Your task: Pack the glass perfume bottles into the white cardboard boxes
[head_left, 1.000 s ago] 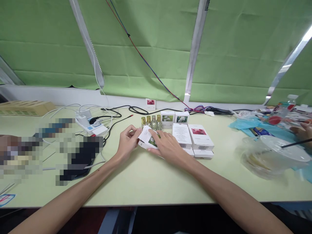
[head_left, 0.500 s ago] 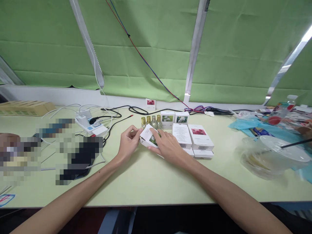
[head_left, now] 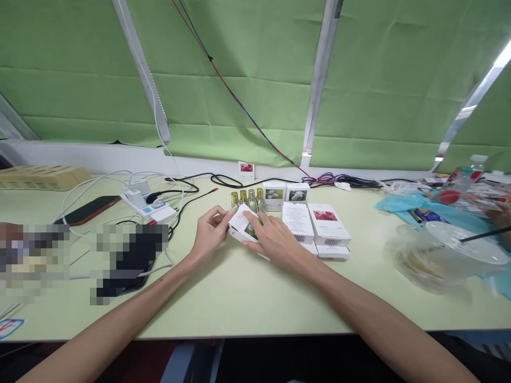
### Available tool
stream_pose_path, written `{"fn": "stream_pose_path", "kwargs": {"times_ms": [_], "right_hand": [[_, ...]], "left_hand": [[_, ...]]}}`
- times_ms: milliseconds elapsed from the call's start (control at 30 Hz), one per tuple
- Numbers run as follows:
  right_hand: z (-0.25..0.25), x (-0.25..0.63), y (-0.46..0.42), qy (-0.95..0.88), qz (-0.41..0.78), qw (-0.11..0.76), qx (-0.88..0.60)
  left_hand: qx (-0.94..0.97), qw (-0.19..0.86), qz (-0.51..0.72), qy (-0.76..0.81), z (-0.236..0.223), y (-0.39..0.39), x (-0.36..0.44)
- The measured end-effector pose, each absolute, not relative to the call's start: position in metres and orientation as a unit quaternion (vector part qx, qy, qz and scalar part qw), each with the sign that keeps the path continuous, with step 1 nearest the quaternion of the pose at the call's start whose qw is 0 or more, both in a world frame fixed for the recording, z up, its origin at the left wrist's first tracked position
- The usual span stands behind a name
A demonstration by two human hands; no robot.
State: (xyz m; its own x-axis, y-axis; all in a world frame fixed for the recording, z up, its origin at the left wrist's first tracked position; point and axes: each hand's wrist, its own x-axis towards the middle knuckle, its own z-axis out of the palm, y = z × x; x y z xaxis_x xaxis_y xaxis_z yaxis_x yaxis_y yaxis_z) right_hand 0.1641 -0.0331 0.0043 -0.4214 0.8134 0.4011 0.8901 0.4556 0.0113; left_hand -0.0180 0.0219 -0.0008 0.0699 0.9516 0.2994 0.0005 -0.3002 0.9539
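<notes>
White flower-print carton (head_left: 238, 222) held in both hands, mid-worktop.
Carton set aslant to the front edge of the worktop (head_left: 247, 298), well back from it, just before four glass bottles (head_left: 251, 198). Left grip narrow: carton's left end pinched by the left hand (head_left: 211, 230). Right grip also on the carton: top covered by fingers of the right hand (head_left: 275, 236), near side met by the thumb. Whether the left end is open cannot be told. Thin card judged easily dented; end best pinched lightly, pressure spread flat over the top. Clearance best left toward the bottles and the stacked cartons (head_left: 319, 226) to the right.
</notes>
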Motion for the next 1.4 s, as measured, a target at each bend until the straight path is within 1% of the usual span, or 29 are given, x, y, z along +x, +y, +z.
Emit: {"fn": "stream_pose_path", "kwargs": {"times_ms": [300, 867, 1400], "right_hand": [[0.0022, 0.1661, -0.0322, -0.843, -0.129, 0.178, -0.491], [0.0036, 0.1637, -0.0313, -0.844, -0.117, 0.167, -0.497], [0.0002, 0.1656, -0.0307, -0.845, -0.121, 0.182, -0.488]], "left_hand": [[0.595, 0.438, 0.545, 0.396, -0.0056, 0.0274, -0.0214], [0.610, 0.396, 0.561, 0.396, -0.0079, 0.0286, -0.0210], [0.584, 0.417, 0.565, 0.406, -0.0105, 0.0317, -0.0211]]}}
